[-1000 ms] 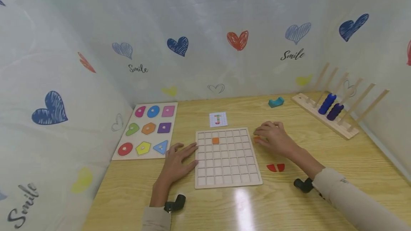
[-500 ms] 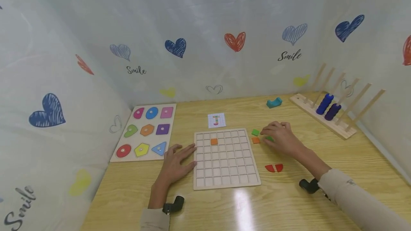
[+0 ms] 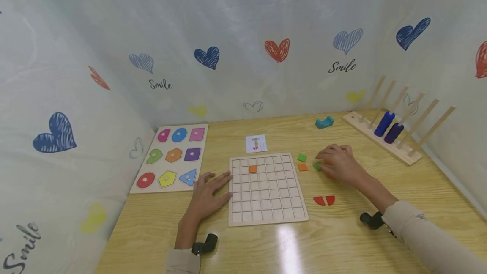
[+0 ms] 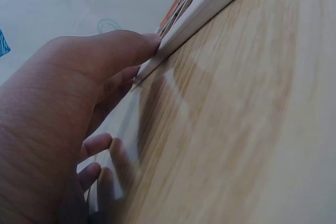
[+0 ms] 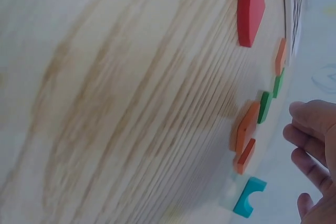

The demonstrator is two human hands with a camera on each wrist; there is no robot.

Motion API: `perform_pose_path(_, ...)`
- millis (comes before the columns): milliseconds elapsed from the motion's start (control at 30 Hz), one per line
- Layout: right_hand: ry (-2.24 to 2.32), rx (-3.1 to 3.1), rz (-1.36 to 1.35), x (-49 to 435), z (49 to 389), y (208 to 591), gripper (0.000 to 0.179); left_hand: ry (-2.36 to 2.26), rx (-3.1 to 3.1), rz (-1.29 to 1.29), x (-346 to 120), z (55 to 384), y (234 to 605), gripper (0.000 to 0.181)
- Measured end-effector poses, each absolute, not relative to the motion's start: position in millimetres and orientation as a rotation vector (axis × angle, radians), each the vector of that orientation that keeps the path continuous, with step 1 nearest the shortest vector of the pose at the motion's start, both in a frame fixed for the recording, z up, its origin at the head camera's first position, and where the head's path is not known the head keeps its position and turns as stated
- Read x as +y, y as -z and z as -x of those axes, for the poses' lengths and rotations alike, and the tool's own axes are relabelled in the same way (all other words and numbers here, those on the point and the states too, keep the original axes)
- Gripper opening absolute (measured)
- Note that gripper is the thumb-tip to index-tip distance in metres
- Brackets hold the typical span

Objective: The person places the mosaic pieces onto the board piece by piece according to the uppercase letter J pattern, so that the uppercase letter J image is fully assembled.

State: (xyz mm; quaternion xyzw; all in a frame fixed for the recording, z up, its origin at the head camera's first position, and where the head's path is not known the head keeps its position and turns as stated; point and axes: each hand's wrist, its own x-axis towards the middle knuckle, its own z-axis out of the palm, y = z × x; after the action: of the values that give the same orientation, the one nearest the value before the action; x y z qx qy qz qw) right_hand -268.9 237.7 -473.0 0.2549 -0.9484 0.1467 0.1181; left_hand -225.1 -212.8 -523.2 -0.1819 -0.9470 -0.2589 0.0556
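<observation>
My left hand (image 3: 207,195) rests beside the wooden grid board (image 3: 268,219), thumb and fingertips touching its left edge; the left wrist view shows the thumb (image 4: 131,45) against the board's side. One orange square tile (image 3: 253,168) sits in the board's upper part. Over loose tiles right of the board is my right hand (image 3: 338,164), its fingertips near a green tile (image 3: 317,165). In the right wrist view that hand (image 5: 317,140) appears apart from the tiles, fingers loosely bent. Another green tile (image 3: 302,157) and an orange tile (image 3: 302,167) lie between hand and board.
Two red quarter-round pieces (image 3: 324,200) lie nearer me. A letter-J pattern card (image 3: 256,143) is behind the board. At left lies a shape puzzle (image 3: 133,187); at right stand a teal block (image 3: 324,122) and a peg stand (image 3: 384,138). A printed curtain (image 3: 228,83) encloses the table.
My right hand has moved right, away from the board. Green and orange tiles that it covered now show on the table. The left hand stays at the board's edge.
</observation>
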Motion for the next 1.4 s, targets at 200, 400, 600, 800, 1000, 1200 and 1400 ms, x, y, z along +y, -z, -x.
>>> perform_pose_path(200,-0.424,-2.769,-0.723,243.8,268.3,472.8,0.019,0.791,-2.86,0.548,-212.6,224.6,523.3,0.054)
perform_pose_path(400,-0.384,-2.82,-0.669,249.4,270.9,473.7,0.021,0.754,-2.838,0.561,-213.7,223.7,524.4,0.055)
perform_pose_path(600,-0.366,-2.838,-0.666,254.6,273.2,475.7,0.019,0.768,-2.844,0.56,-214.4,222.4,522.0,0.055)
perform_pose_path(800,-0.364,-2.851,-0.655,262.2,278.1,480.3,0.015,0.779,-2.82,0.579,-213.5,224.8,524.4,0.054)
perform_pose_path(1000,-0.357,-2.826,-0.659,264.3,277.6,481.3,0.012,0.779,-2.806,0.581,-212.7,225.9,526.3,0.054)
perform_pose_path(1200,-0.357,-2.849,-0.655,266.7,279.6,482.7,0.014,0.79,-2.842,0.564,-212.4,224.8,523.0,0.055)
perform_pose_path(1400,-0.365,-2.846,-0.65,266.8,280.4,485.3,0.013,0.786,-2.84,0.571,-213.4,224.7,523.1,0.055)
